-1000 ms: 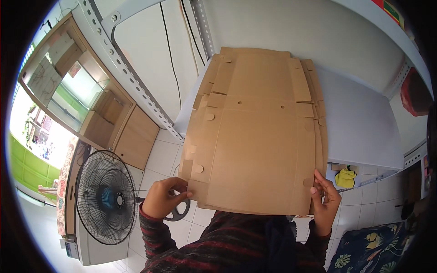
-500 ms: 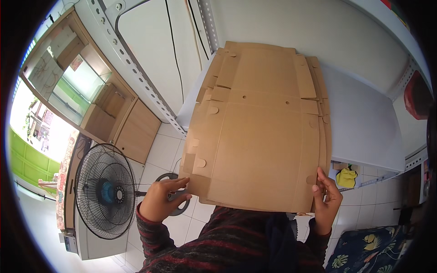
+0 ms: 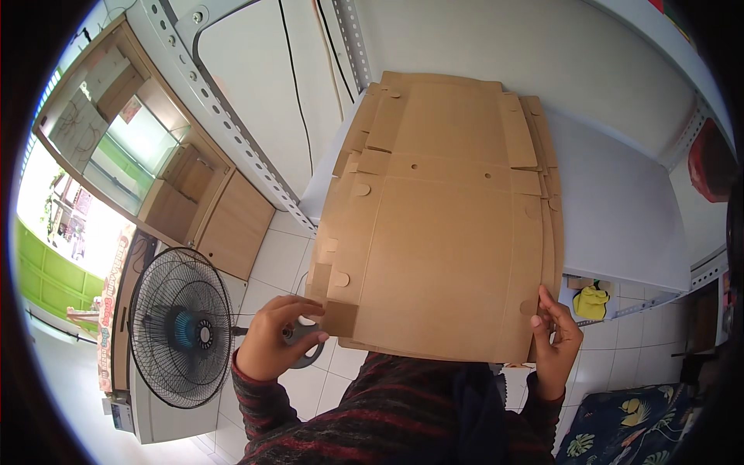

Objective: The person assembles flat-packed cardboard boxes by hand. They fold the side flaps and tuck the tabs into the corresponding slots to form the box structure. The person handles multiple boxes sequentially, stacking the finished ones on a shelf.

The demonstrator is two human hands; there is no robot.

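Fingers of left hand (image 3: 273,341) and right hand (image 3: 555,341) grip flat cardboard sheets (image 3: 446,225).

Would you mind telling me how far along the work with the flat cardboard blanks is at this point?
Done: a stack of flat cardboard blanks lies on the white table. In hand: the left hand pinches a tab at the stack's near left corner, and the right hand holds the near right edge. Left: nothing is folded; every panel and flap lies flat, and no formed box is in view.
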